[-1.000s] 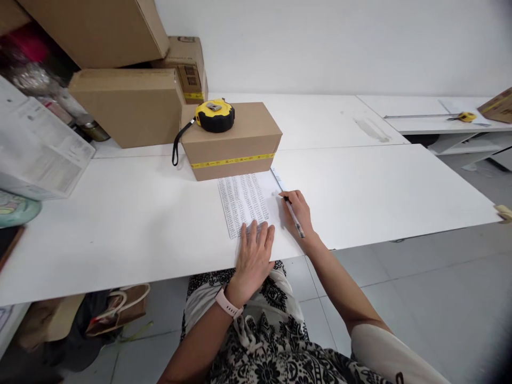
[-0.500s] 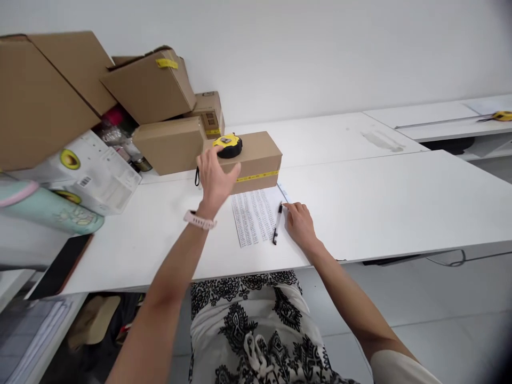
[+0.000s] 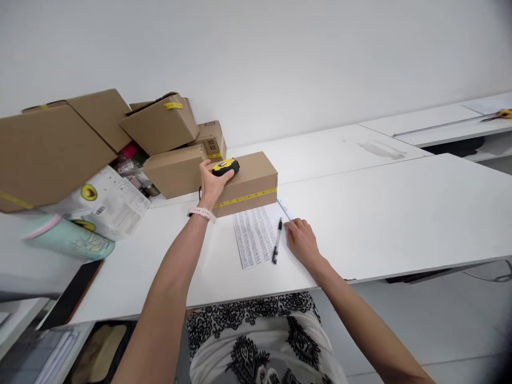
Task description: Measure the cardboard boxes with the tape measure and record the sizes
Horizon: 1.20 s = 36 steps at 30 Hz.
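Note:
A small cardboard box [image 3: 248, 184] with a yellow tape strip stands on the white table [image 3: 380, 213]. On top of it sits a yellow and black tape measure [image 3: 226, 167], and my left hand [image 3: 212, 184] is wrapped around it. In front of the box lies a printed sheet of numbers [image 3: 255, 234] with a black pen [image 3: 276, 241] resting on its right edge. My right hand [image 3: 301, 242] rests on the table just right of the pen, fingers loosely curled, holding nothing.
Several cardboard boxes [image 3: 164, 128] are stacked at the back left, with a white avocado-printed carton [image 3: 106, 205] and a teal bottle [image 3: 68, 240] below them. A dark flat object [image 3: 72, 293] lies at the table's left edge. Another tape measure [image 3: 504, 113] lies on the far right table.
My left hand left the sheet, reached forward and closed on the tape measure on the box. My right hand laid the pen down on the sheet. The view tilted up.

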### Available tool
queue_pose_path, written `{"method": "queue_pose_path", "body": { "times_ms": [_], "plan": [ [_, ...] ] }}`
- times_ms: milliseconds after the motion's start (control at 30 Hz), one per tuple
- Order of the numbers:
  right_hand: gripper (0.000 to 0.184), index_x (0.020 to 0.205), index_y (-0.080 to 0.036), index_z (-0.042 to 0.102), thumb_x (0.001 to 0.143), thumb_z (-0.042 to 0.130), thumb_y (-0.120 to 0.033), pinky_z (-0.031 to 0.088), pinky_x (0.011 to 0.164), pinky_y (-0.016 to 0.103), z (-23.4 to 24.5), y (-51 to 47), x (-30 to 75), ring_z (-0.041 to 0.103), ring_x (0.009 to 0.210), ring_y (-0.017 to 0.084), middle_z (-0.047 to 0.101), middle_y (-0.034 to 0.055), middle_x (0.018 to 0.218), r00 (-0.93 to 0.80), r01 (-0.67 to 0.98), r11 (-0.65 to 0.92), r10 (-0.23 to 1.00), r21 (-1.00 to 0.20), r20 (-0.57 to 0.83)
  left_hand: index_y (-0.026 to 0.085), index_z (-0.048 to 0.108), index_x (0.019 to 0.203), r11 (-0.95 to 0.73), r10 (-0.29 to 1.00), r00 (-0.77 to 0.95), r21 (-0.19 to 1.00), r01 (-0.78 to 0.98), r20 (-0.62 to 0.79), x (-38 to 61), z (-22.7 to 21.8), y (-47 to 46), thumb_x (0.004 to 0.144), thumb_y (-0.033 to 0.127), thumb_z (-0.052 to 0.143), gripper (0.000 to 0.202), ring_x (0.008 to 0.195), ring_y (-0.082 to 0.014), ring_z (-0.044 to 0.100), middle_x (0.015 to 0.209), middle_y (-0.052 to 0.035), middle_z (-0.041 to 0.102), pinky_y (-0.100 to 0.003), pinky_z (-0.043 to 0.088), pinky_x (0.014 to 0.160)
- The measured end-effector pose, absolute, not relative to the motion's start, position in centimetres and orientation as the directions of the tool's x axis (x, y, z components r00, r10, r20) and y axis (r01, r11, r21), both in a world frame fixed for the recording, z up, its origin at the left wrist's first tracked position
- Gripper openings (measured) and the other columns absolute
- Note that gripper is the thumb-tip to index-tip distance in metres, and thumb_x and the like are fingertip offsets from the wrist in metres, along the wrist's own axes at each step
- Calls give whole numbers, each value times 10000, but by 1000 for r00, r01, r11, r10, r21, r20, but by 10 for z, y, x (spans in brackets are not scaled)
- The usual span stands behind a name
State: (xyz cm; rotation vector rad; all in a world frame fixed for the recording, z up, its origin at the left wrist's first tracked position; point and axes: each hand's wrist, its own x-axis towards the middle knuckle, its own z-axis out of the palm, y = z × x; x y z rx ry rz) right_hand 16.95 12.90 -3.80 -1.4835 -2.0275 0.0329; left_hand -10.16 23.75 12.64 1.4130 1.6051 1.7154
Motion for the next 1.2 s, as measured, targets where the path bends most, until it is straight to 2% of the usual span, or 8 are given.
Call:
{"method": "queue_pose_path", "body": {
  "times_ms": [167,233,333,467,567,800,967,1200],
  "plan": [
    [284,1099,-164,645,928,422,-123,432,766,389,-35,129,171,540,889,269,643,125,960,-134,825,382,848,-417,513,215,609,1091,-300,946,-207,920,-253,251,-99,132,170,709,564,725,531,1107,-301,637,1156,-107,670,-471,526,939],
    [283,1114,-167,637,955,404,-184,442,779,397,-30,127,171,548,901,270,654,128,964,-66,784,391,825,-483,562,208,650,1079,-188,982,-81,856,-482,170,-94,130,131,753,599,657,509,1004,-298,682,1135,-104,697,-475,571,868],
    [259,1060,-179,638,961,422,-285,459,785,399,-13,118,166,567,890,255,663,115,935,79,630,405,816,-663,573,183,680,1094,5,999,34,799,-602,20,-86,118,77,767,606,622,538,883,-293,721,1062,-118,733,-423,613,752],
    [322,1025,-189,636,950,482,-461,490,765,373,35,97,147,607,828,208,673,80,897,-75,142,293,955,-945,285,148,684,1123,157,988,105,793,-589,-117,-83,94,38,760,569,659,556,921,-303,729,1039,-133,749,-395,621,764],
    [460,1055,-181,647,948,445,-580,514,750,360,76,87,133,608,809,188,652,77,885,-373,-138,93,918,-986,138,164,684,1129,168,986,90,821,-546,-142,-87,86,32,763,530,699,518,1051,-320,698,1088,-131,743,-459,581,924],
    [284,919,-186,638,787,750,-410,468,661,307,111,93,121,529,685,136,615,37,797,-563,-60,-26,827,-998,12,195,713,1060,171,982,141,906,-387,-126,-104,103,37,785,528,737,432,1186,-321,640,1171,-135,723,-465,525,1035],
    [216,823,-181,610,783,744,-347,379,569,259,129,139,115,439,610,102,562,-5,711,-563,-42,51,824,-998,66,172,732,1010,138,989,97,944,-301,-114,-112,141,68,765,388,761,328,1007,-306,705,1065,-133,751,-421,614,837],
    [216,642,-141,552,762,728,-106,329,529,220,164,276,145,394,568,69,473,-25,601,-165,-206,62,982,-977,97,161,687,892,-6,953,-297,974,-227,-64,-157,196,162,826,401,678,249,702,-217,700,811,-63,728,-312,602,545]
  ]
}}
